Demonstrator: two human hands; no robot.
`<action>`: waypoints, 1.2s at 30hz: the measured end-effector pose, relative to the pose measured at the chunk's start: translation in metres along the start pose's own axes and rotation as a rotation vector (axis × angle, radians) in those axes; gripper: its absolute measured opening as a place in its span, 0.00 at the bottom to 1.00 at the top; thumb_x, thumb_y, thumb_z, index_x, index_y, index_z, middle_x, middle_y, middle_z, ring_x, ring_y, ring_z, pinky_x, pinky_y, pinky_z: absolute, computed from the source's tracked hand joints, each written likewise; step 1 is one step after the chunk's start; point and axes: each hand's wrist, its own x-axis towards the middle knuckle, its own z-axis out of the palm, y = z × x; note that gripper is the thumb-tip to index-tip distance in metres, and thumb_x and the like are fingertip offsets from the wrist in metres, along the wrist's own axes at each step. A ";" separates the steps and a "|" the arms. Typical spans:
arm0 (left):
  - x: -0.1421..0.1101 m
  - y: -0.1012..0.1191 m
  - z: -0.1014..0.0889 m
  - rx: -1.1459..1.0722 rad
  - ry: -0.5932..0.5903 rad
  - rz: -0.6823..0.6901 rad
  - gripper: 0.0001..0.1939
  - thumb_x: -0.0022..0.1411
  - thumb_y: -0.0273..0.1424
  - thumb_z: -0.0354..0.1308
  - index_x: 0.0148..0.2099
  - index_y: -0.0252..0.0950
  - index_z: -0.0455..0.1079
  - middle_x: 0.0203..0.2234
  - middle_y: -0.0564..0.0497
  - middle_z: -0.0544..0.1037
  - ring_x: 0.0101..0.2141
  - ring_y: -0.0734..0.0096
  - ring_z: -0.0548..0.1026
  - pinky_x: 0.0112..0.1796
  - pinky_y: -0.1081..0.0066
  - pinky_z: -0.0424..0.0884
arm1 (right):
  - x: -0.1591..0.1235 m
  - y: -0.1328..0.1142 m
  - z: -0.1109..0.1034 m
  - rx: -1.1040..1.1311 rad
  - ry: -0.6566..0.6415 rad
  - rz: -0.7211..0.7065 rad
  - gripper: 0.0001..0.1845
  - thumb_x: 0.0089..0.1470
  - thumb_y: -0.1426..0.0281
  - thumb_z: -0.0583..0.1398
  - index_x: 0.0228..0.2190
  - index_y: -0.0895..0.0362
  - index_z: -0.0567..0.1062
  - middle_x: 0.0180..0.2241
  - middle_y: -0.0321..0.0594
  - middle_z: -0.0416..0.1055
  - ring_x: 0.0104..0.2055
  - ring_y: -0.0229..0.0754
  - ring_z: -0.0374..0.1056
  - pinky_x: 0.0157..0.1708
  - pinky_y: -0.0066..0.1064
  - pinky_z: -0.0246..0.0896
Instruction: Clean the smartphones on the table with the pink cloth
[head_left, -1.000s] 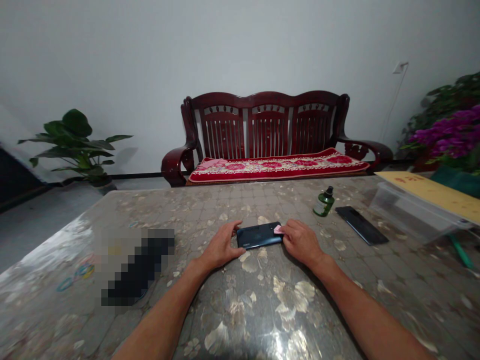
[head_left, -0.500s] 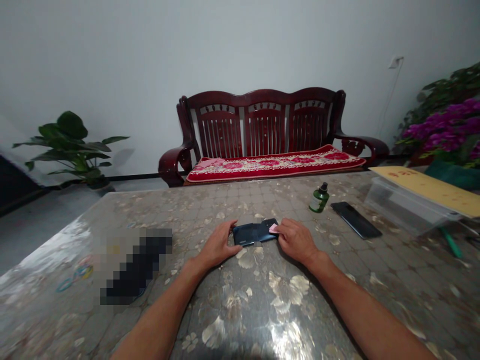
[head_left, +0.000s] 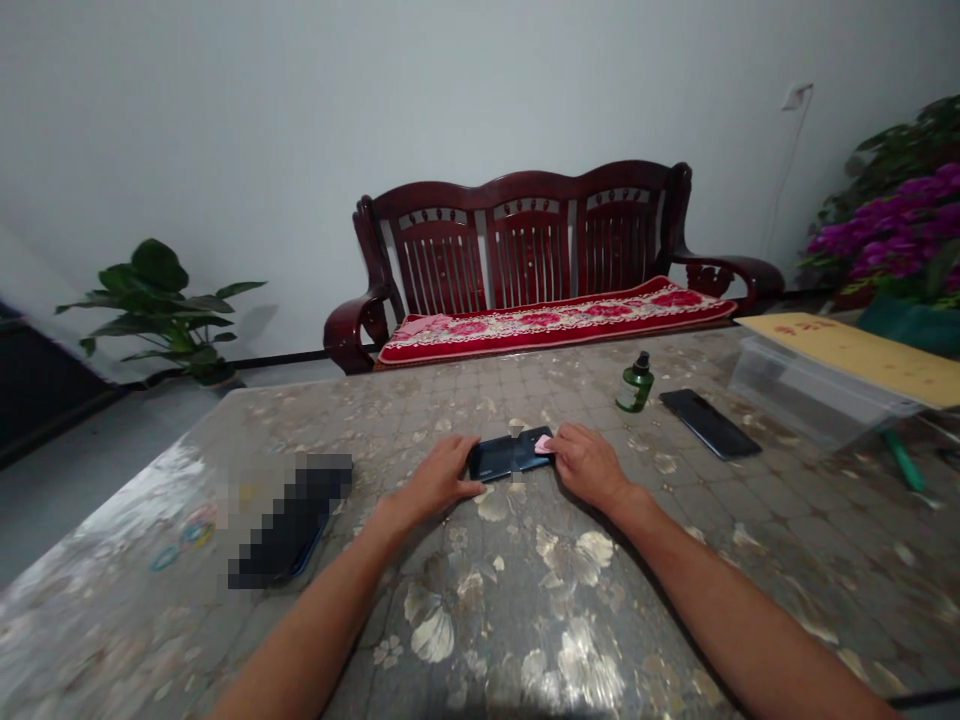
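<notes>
A dark blue smartphone (head_left: pixel 495 459) lies back side up on the patterned tabletop, its camera end to the right. My left hand (head_left: pixel 444 470) grips the phone's left end, thumb at the near edge and fingers at the far edge. Pinched in the fingers of my right hand (head_left: pixel 589 465) is a small pink piece of cloth or paper (head_left: pixel 543 444). It touches the phone's back by the camera end. Blurred blocks hide a strip across the phone's middle.
A green bottle (head_left: pixel 635 384) and another dark phone (head_left: pixel 709 424) stand and lie to the right. Beyond them is a clear plastic box (head_left: pixel 810 395) under a yellow sheet (head_left: pixel 862 355). A dark, partly pixelated object (head_left: pixel 296 520) and coloured rings (head_left: pixel 196 527) are at left.
The view has shifted slightly. My left hand still grips the phone, and the pink piece in my right hand has moved only slightly on its back.
</notes>
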 end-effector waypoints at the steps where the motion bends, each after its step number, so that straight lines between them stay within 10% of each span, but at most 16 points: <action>1: 0.001 0.003 -0.003 0.025 -0.026 0.003 0.38 0.54 0.36 0.68 0.64 0.38 0.60 0.56 0.39 0.70 0.58 0.49 0.67 0.58 0.57 0.63 | 0.000 -0.001 0.000 0.005 -0.006 0.001 0.16 0.62 0.75 0.54 0.41 0.51 0.80 0.35 0.42 0.72 0.38 0.44 0.65 0.39 0.32 0.54; 15: 0.035 0.044 -0.022 0.276 -0.356 0.165 0.43 0.51 0.25 0.62 0.67 0.39 0.50 0.56 0.38 0.71 0.56 0.49 0.70 0.52 0.60 0.69 | 0.002 -0.003 -0.006 0.018 -0.043 0.000 0.16 0.62 0.76 0.54 0.41 0.53 0.80 0.37 0.44 0.73 0.41 0.45 0.66 0.42 0.32 0.57; 36: 0.044 0.056 -0.029 0.329 -0.351 0.096 0.46 0.48 0.24 0.62 0.69 0.37 0.52 0.51 0.37 0.77 0.50 0.44 0.77 0.46 0.59 0.72 | 0.009 -0.003 -0.008 0.128 0.100 0.014 0.15 0.61 0.76 0.55 0.41 0.54 0.81 0.35 0.43 0.72 0.41 0.45 0.65 0.42 0.32 0.58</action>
